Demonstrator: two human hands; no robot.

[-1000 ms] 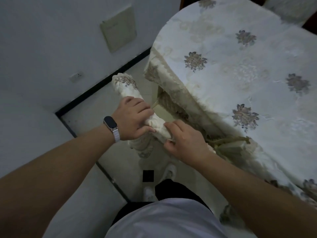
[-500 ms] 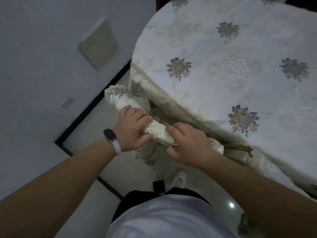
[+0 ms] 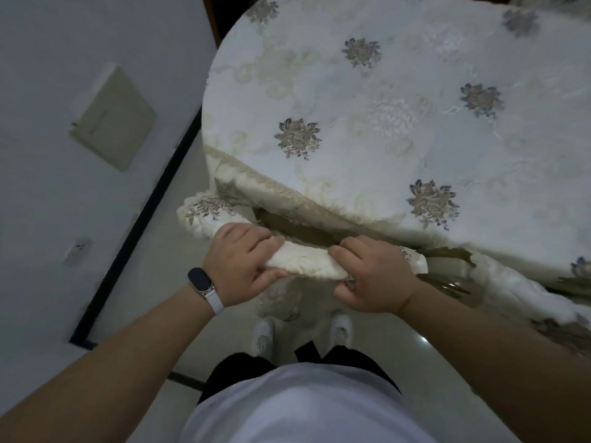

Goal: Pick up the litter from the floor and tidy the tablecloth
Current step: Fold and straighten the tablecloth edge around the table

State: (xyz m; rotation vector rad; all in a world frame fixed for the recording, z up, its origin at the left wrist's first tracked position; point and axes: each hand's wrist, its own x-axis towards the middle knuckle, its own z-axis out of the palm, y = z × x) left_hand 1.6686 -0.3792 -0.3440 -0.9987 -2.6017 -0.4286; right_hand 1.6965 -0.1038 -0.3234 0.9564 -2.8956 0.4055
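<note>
A white embroidered tablecloth [image 3: 399, 100] with flower motifs covers a round table at the upper right. Its hanging edge is gathered into a thick roll [image 3: 307, 262] just below the table rim. My left hand [image 3: 243, 266], with a watch on the wrist, grips the left part of the roll. My right hand [image 3: 372, 279] grips the roll a little to the right. The roll's free end [image 3: 204, 212] sticks out past my left hand. More cloth hangs down beneath my hands. No litter shows on the floor.
A white wall [image 3: 80, 59] with a beige panel [image 3: 115, 118] and a socket [image 3: 78, 251] stands on the left, edged by a dark skirting line. Pale floor tiles [image 3: 153, 308] lie between wall and table. My white shoes [image 3: 263, 335] stand below the hands.
The view has shifted, with the table now higher and closer. Both hands keep their grip on the rolled cloth and have drawn slightly apart along it.
</note>
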